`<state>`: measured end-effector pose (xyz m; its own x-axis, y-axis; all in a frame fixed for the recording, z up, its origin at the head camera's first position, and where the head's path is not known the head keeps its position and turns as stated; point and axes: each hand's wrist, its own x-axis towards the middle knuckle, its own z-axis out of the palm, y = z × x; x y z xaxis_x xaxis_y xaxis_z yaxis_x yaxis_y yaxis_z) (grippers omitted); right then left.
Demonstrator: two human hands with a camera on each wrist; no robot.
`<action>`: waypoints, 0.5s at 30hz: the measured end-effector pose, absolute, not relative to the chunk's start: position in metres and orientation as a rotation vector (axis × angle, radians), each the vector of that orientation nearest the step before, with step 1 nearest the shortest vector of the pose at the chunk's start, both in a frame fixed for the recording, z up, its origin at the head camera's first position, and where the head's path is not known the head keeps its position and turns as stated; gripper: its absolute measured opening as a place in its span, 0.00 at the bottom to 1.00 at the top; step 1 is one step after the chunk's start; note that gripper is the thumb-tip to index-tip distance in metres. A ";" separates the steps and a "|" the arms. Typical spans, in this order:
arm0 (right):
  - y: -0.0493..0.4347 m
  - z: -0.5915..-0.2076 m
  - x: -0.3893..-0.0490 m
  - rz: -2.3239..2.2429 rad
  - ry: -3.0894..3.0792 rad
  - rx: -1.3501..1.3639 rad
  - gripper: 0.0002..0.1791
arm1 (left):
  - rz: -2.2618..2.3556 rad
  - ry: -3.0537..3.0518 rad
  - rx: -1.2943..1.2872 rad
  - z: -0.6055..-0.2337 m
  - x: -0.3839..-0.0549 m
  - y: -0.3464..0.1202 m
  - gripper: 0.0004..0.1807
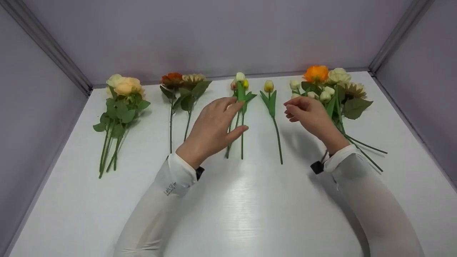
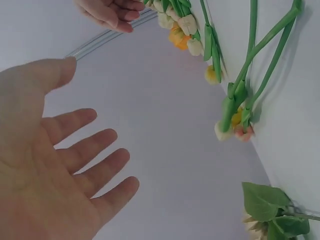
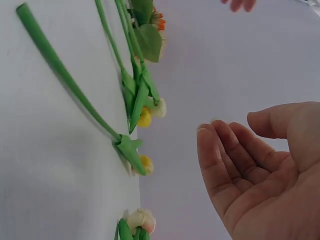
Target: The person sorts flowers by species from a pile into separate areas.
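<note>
In the head view my left hand [image 1: 213, 125] is held over the table with its fingers spread, overlapping the stems of a small tulip group. That group has a white tulip [image 1: 240, 77], a yellow one [image 1: 246, 84] and a pinkish one partly hidden behind. The left wrist view shows the bare palm [image 2: 55, 165]. My right hand [image 1: 313, 117] hovers between a single yellow tulip [image 1: 269, 86] and the right-hand flower bunch, its fingers loosely bent. Nothing lies between thumb and fingers of the right hand [image 3: 265, 175] in the right wrist view.
Cream and peach roses [image 1: 126, 86] lie at the far left of the white table [image 1: 228, 214]. A rust-orange flower [image 1: 172, 79] and a beige one [image 1: 194, 78] lie beside them. The right bunch has an orange flower [image 1: 316, 74] and several whitish tulips. Grey panels [image 1: 228, 35] enclose the table.
</note>
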<state>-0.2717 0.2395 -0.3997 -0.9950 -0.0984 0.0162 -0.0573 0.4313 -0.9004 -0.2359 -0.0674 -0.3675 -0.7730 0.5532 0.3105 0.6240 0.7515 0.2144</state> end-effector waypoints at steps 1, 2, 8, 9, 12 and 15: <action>0.240 -0.400 -0.275 -1.587 2.648 -0.145 0.17 | -0.403 -2.711 -0.967 -0.370 -0.234 -0.067 0.36; 0.240 -0.400 -0.278 -1.516 2.674 -0.143 0.18 | -0.359 -2.706 -1.000 -0.373 -0.231 -0.066 0.38; 0.235 -0.402 -0.297 -1.017 2.831 -0.152 0.18 | -0.273 -2.724 -1.152 -0.398 -0.220 -0.055 0.42; 0.234 -0.402 -0.299 -0.935 2.848 -0.158 0.18 | -0.274 -2.729 -1.169 -0.402 -0.218 -0.054 0.43; 0.226 -0.404 -0.306 -0.739 2.859 -0.160 0.18 | -0.264 -2.755 -1.201 -0.412 -0.215 -0.049 0.44; 0.221 -0.406 -0.311 -0.610 2.843 -0.148 0.18 | -0.243 -2.790 -1.203 -0.420 -0.214 -0.046 0.45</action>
